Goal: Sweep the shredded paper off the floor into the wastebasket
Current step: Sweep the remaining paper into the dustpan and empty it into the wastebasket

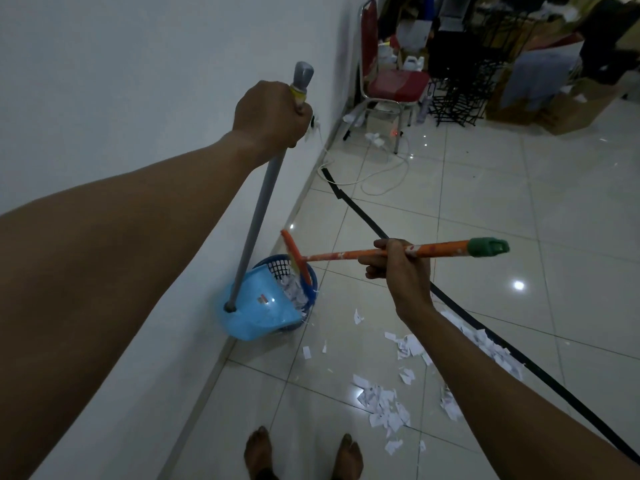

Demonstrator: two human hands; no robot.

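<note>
Two hands are working: the left hand (270, 112) is gripping the grey dustpan handle (256, 206), fingers curled round it, tipping the light blue dustpan (259, 313) over the blue wastebasket (277, 266) by the wall. The right hand (401, 268) is clutching the orange broom handle (353, 252). Shredded paper (381, 407) is lying at the basket's five o'clock, some inside it.

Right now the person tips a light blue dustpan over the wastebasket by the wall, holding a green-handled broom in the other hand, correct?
Almost. The head view shows the broom handle is orange; only its end cap is green. The right hand grips it while the left hand tips the dustpan over the wastebasket.
</note>
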